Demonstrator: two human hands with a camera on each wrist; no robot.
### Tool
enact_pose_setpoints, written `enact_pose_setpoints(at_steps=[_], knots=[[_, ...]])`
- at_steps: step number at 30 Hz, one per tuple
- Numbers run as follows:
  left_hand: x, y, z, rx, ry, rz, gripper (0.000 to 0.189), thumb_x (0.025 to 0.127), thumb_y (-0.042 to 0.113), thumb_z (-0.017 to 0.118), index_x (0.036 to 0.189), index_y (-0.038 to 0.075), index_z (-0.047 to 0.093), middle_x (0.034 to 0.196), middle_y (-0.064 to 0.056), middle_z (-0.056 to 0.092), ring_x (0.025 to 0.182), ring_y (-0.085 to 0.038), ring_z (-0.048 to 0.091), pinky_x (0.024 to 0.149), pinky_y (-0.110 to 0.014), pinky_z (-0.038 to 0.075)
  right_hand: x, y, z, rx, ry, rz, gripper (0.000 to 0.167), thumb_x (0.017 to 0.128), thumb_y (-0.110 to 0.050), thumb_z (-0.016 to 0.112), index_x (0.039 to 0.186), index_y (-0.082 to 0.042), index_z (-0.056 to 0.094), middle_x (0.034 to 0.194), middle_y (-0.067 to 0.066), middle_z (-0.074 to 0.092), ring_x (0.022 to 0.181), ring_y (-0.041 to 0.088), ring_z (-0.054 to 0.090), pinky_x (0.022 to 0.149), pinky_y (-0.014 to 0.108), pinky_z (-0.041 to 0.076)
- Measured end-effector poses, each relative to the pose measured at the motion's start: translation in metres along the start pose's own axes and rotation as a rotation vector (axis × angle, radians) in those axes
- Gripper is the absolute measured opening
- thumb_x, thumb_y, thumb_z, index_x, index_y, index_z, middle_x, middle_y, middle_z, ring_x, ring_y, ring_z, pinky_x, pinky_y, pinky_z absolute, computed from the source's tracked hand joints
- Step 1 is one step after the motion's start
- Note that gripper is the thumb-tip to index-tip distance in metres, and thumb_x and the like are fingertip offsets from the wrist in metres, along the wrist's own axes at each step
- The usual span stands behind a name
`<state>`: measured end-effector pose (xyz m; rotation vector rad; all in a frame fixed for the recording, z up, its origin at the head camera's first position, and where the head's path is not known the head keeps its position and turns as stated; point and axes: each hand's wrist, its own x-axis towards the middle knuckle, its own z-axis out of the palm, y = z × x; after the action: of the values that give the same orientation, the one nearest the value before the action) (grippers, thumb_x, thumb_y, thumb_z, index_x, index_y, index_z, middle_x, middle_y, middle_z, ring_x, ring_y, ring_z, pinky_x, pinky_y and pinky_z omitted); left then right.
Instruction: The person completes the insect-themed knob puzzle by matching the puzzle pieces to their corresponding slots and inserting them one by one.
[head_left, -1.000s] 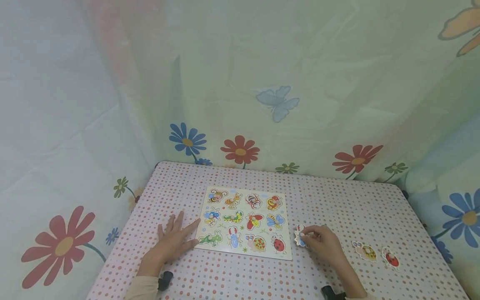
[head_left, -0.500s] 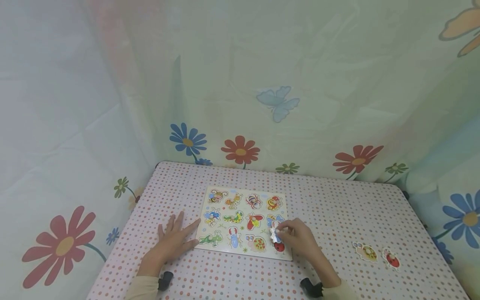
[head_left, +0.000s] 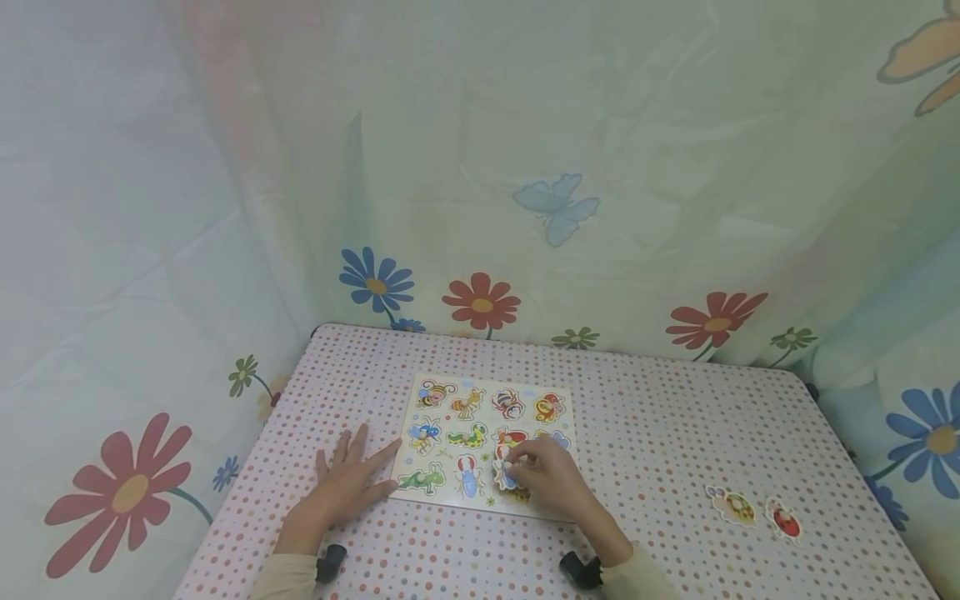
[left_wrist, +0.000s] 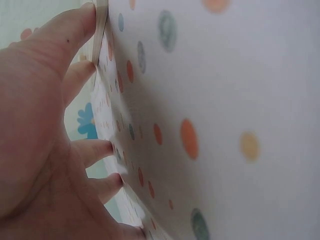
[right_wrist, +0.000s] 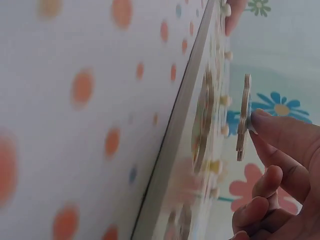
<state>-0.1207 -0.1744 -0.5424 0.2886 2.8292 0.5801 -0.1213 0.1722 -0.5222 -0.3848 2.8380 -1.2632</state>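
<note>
A wooden insect puzzle board (head_left: 442,498) lies on the dotted table. My right hand (head_left: 551,479) pinches a beetle puzzle piece (head_left: 501,477) between thumb and fingertip over the board's lower right part. The right wrist view shows this piece (right_wrist: 244,115) edge-on, raised apart from the board, with the other fingers curled below it. My left hand (head_left: 341,483) rests with spread fingers on the cloth, its thumb and index finger touching the board's left edge. The printed snail and ladybug places are partly hidden by the right hand.
To the right on the table (head_left: 660,417) lie a snail piece (head_left: 731,505) and a ladybug piece (head_left: 783,520). Several insect pieces with knobs sit in the board. A flowered cloth backdrop (head_left: 622,275) stands behind the table's far edge.
My right hand has lifted the beetle piece from the table right of the board and carried it left over the board. The left hand has stayed still.
</note>
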Motion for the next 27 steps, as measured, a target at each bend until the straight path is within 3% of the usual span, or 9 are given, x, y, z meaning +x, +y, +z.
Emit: enact_pose_setpoints(at_steps=[6,11,14,16,18,20,23,27], knots=[[0.0,0.0,0.0,-0.003,0.005,0.003,0.064,0.096,0.048,0.062,0.154,0.037,0.039,0.165,-0.021,0.004,0.147,-0.05,-0.003,0.106,-0.076,-0.009,0.008,-0.016,0.017,-0.006,-0.043,-0.094,0.012,0.082,-0.005,0.078,0.085,-0.015,0.076,0.073,-0.007,0.052,0.067,0.011,0.045,0.056,0.024,0.04],[0.0,0.0,0.001,-0.011,0.004,0.003,0.063,0.096,0.047,0.062,0.154,0.037,0.039,0.165,-0.021,0.004,0.147,-0.05,-0.003,0.106,-0.076,-0.009,0.013,-0.024,0.029,0.019,-0.07,-0.106,0.01,0.083,-0.006,0.078,0.086,-0.015,0.075,0.072,-0.007,0.05,0.062,0.008,0.044,0.054,0.025,0.041],[0.0,0.0,0.001,-0.009,0.006,0.007,0.063,0.096,0.047,0.062,0.154,0.036,0.039,0.165,-0.021,0.005,0.147,-0.051,-0.002,0.106,-0.077,-0.008,0.015,-0.025,0.034,0.029,-0.066,-0.13,0.01,0.082,-0.006,0.078,0.085,-0.015,0.075,0.065,-0.009,0.05,0.056,0.006,0.043,0.081,0.037,0.054],[0.0,0.0,0.001,-0.007,0.007,0.008,0.063,0.096,0.048,0.062,0.154,0.037,0.039,0.165,-0.021,0.004,0.147,-0.051,-0.002,0.106,-0.077,-0.009,0.017,-0.026,0.037,0.03,-0.062,-0.142,0.01,0.082,-0.006,0.079,0.084,-0.015,0.075,0.059,-0.01,0.05,0.051,0.005,0.042,0.101,0.045,0.047],[0.0,0.0,0.001,-0.006,0.01,0.009,0.063,0.096,0.048,0.062,0.154,0.037,0.039,0.165,-0.021,0.004,0.147,-0.051,-0.002,0.106,-0.077,-0.009,0.018,-0.026,0.04,0.026,-0.068,-0.14,0.009,0.082,-0.006,0.079,0.084,-0.014,0.075,0.059,-0.01,0.05,0.053,0.006,0.043,0.104,0.047,0.044],[0.0,0.0,0.001,-0.007,0.015,0.012,0.063,0.096,0.048,0.062,0.154,0.037,0.039,0.165,-0.021,0.004,0.147,-0.051,-0.002,0.106,-0.077,-0.008,0.018,-0.027,0.042,0.021,-0.08,-0.119,0.008,0.083,-0.008,0.079,0.085,-0.014,0.075,0.064,-0.008,0.05,0.06,0.008,0.044,0.084,0.038,0.052],[0.0,0.0,0.001,-0.008,0.02,0.014,0.063,0.096,0.048,0.062,0.154,0.037,0.039,0.165,-0.021,0.004,0.147,-0.05,-0.003,0.107,-0.077,-0.008,0.017,-0.027,0.044,0.005,-0.101,-0.077,0.006,0.084,-0.011,0.08,0.086,-0.015,0.075,0.073,-0.005,0.049,0.067,0.01,0.044,0.057,0.026,0.042],[-0.001,0.0,0.0,-0.008,0.021,0.017,0.063,0.096,0.048,0.062,0.154,0.037,0.039,0.165,-0.021,0.004,0.147,-0.05,-0.003,0.107,-0.077,-0.008,0.017,-0.027,0.047,-0.013,-0.104,-0.058,0.007,0.084,-0.012,0.08,0.085,-0.015,0.074,0.075,-0.003,0.048,0.066,0.011,0.043,0.052,0.023,0.038]])
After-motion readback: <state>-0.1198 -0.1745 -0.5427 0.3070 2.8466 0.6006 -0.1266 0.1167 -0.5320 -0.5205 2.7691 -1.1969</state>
